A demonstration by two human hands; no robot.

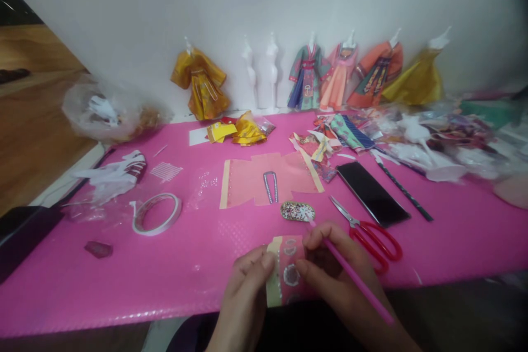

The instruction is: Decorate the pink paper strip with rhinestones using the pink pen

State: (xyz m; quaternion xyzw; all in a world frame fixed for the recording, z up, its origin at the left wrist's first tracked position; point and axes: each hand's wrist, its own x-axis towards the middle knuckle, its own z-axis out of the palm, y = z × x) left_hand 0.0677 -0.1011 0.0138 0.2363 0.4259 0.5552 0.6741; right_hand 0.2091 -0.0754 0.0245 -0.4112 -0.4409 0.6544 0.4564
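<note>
Near the table's front edge, my left hand (pixel 249 286) pinches the left side of a small pink and pale yellow fabric piece (pixel 291 274) with round silvery motifs. My right hand (pixel 334 269) grips the right side of that piece and also holds a pink pen-like stick (pixel 358 280), its tip pointing up and left. Just above the hands lies an oval tray of small sparkly beads (pixel 297 211), close to the stick's tip. Behind it a flat peach garment piece (pixel 243 179) lies spread out, with a jewelled trim loop (pixel 270 186) on it.
Red-handled scissors (pixel 375 234) and a black phone (pixel 373 192) lie right. A tape roll (pixel 157 214) and a plastic bag (pixel 103 110) are left. Dressed doll forms (pixel 200 82) line the wall; fabric scraps (pixel 352 132) and wrapped items (pixel 429 148) fill the back right.
</note>
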